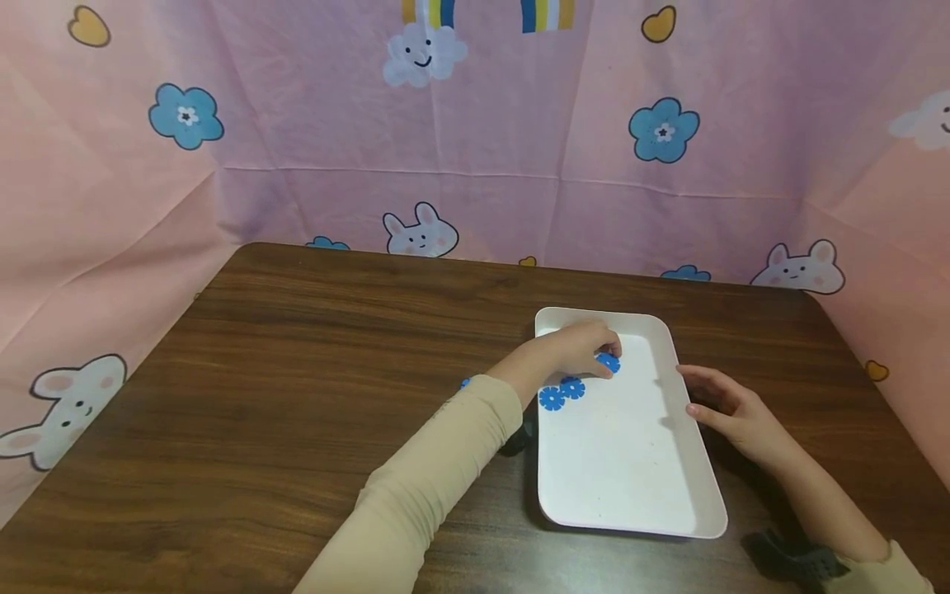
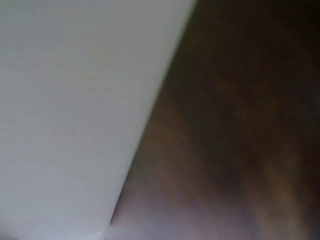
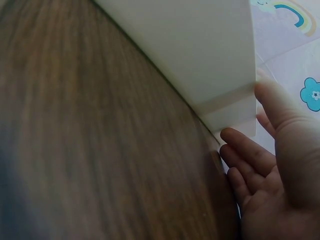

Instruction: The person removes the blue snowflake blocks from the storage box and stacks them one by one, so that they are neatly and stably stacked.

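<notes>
1. Pink cloth [image 1: 505, 115] hangs behind brown table [image 1: 312, 371].
2. Left hand [image 1: 579, 348] pinches one blue disc [image 1: 609, 363] in white tray [image 1: 623, 470], near two more discs [image 1: 552, 398].
3. I see right hand [image 1: 745, 421], loosely spread, touching tray's side.

Three blue discs [image 1: 572, 388] in one tray [image 1: 623, 470]

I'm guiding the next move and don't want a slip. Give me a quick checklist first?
1. Left hand pinching a blue disc: ok.
2. That disc lifted off the floor of the white tray: cannot tell.
3. Right hand at the tray's right side: ok.
4. Two other discs inside the tray: ok.
5. Every blue piece inside: not ok; one shows beyond the left sleeve.
6. Discs visible in left wrist view: not ok.
</notes>
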`<action>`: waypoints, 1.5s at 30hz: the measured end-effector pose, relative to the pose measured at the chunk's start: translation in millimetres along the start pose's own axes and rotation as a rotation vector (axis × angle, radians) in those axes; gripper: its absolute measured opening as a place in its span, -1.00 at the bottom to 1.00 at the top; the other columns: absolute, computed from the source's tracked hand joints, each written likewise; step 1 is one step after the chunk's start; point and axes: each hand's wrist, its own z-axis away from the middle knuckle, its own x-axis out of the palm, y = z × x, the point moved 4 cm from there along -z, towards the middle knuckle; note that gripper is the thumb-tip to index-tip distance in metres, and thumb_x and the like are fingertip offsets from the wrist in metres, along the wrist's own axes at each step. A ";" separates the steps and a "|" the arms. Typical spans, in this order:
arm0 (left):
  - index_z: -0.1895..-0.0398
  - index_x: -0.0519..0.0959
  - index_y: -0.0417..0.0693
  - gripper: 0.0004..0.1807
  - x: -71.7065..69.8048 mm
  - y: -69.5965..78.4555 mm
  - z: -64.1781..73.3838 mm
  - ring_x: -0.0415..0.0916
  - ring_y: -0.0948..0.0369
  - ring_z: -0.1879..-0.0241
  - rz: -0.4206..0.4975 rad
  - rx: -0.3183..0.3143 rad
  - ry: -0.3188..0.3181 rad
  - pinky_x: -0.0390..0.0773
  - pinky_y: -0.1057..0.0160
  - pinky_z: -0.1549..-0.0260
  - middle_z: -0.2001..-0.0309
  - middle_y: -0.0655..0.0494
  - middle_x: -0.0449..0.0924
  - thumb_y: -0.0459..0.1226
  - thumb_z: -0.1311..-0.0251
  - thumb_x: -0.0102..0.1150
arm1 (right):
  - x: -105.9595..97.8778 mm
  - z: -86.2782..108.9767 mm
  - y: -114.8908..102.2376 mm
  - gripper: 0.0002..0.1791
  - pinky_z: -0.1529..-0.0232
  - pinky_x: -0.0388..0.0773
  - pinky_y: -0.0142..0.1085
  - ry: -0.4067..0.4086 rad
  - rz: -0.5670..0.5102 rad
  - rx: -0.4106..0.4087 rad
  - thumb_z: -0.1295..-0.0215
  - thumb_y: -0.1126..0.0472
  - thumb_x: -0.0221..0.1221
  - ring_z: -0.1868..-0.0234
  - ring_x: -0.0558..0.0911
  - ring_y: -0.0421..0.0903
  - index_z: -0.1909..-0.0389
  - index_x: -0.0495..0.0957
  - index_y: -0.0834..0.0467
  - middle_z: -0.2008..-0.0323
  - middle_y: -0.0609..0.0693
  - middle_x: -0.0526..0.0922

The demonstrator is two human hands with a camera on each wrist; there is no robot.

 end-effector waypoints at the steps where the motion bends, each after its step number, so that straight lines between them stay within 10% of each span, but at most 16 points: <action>1: -0.01 0.57 0.02 -0.67 0.1 0.2 -0.1 0.34 0.32 0.15 0.002 0.002 0.001 0.32 0.47 0.06 0.17 0.24 0.44 -0.13 -0.20 0.27 | -0.1 0.2 -0.2 -0.48 0.09 0.43 -0.52 0.002 0.001 -0.003 -0.30 0.39 0.15 -0.01 0.47 -0.42 -0.28 0.31 0.29 -0.06 -0.34 0.44; 45: -0.08 0.60 -0.03 -0.65 -23.4 25.0 31.5 0.32 0.29 -0.06 -0.013 0.218 0.158 0.26 0.51 -0.03 0.02 0.20 0.47 -0.14 -0.26 0.21 | -1.1 0.4 1.1 -0.48 0.10 0.47 -0.48 -0.008 -0.025 0.036 -0.33 0.35 0.13 -0.02 0.46 -0.45 -0.29 0.30 0.26 -0.07 -0.38 0.43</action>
